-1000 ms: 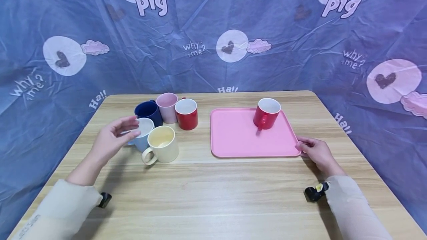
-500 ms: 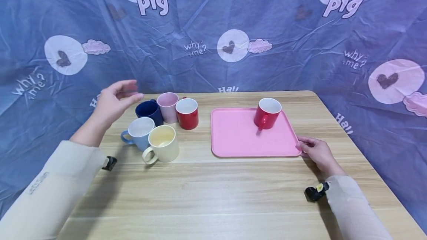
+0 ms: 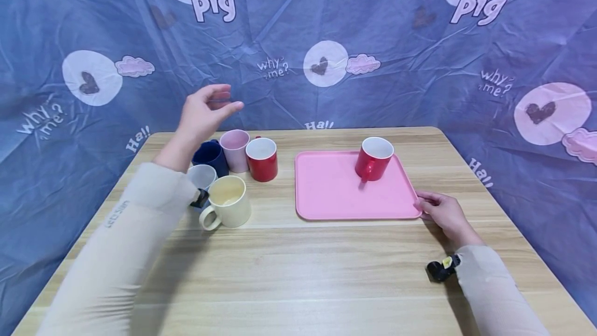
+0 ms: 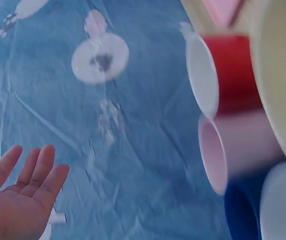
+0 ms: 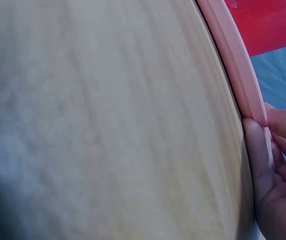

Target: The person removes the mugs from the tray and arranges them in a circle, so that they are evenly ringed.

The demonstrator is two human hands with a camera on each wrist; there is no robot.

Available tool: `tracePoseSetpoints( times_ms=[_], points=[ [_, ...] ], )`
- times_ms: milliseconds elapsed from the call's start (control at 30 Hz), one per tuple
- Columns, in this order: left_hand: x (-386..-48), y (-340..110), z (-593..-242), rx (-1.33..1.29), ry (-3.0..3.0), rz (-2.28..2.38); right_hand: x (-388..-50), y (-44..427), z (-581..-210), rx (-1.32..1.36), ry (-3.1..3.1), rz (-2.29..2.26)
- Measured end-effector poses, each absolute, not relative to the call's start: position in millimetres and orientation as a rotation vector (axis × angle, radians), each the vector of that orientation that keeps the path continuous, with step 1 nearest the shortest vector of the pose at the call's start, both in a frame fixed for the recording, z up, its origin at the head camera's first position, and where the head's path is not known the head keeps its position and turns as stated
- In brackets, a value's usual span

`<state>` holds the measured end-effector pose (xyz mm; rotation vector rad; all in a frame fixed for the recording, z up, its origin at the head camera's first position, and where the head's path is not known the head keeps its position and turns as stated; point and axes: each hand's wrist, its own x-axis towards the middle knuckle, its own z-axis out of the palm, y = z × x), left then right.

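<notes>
My left hand is raised above the mug cluster and holds nothing; its fingers and thumb stand apart. Below it are a navy mug, a pale pink mug and a red mug with a white inside. Nearer me stands a cream mug, beside a light blue mug partly hidden by my left sleeve. On the right, my right hand grips the front right corner of a pink tray. A second red mug stands upright at the tray's back right, handle towards me.
The wooden table reaches a blue printed cloth at the back and sides. A small black device sits at my right wrist, and another black device at my left cuff.
My left hand has risen from beside the light blue mug, then moved right over the back mugs, still holding nothing. My right hand, the tray and the mugs have stayed put.
</notes>
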<state>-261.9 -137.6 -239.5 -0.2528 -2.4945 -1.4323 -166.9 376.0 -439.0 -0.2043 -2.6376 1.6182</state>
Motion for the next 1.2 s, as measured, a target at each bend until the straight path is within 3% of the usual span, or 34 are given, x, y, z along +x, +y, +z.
tracePoseSetpoints(
  times_ms=[433,1200],
  points=[
    [-266.2,-33.1,-259.5,-0.400,-2.425,-1.671,-166.8,375.1,-435.2,-0.222,-2.618,1.701],
    [-250.9,87.2,-366.1,-0.313,-2.617,-1.863,-168.3,377.3,-440.0,-0.239,-2.634,1.678]
  ],
)
